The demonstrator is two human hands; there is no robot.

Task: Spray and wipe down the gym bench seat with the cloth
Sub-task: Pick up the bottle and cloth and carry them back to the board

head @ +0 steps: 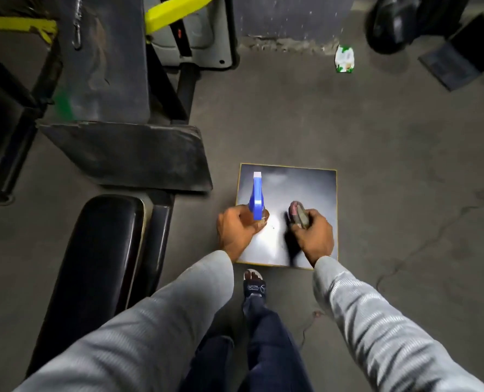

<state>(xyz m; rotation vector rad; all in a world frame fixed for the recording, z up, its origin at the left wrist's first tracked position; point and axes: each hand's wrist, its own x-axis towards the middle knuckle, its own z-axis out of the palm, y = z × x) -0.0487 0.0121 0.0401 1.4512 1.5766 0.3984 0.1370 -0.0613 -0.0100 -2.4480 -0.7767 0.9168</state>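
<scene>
**Both hands full above a square stool beside the gym bench**

Seen from above, a person in pale grey ribbed sleeves holds both arms out over a dark concrete floor (376,165).

The left hand (236,232) has its grip closed round a spray bottle (257,198). Only the blue plastic trigger head and its pale nozzle tip show; the bottle body and its contents are hidden by the fingers.

The right hand (315,236) has its grip closed on a small, crumpled grey-brown cloth (298,216), bunched tight in the fist.

Both hands hover over a glossy dark square stool top (306,182) with a thin yellow edge.

The bench seat (127,154) lies to the left and a little farther away: a flat, scuffed black pad, wedge-shaped, with a worn backrest (105,60) rising beyond it. A rounded, shiny black padded roller (102,250) sits nearer, on the left.

Far right on the floor lies a crumpled green and white wrapper (345,59); its print is too blurred to read. A sandal (253,284) near the stool carries a small logo, illegible.
</scene>
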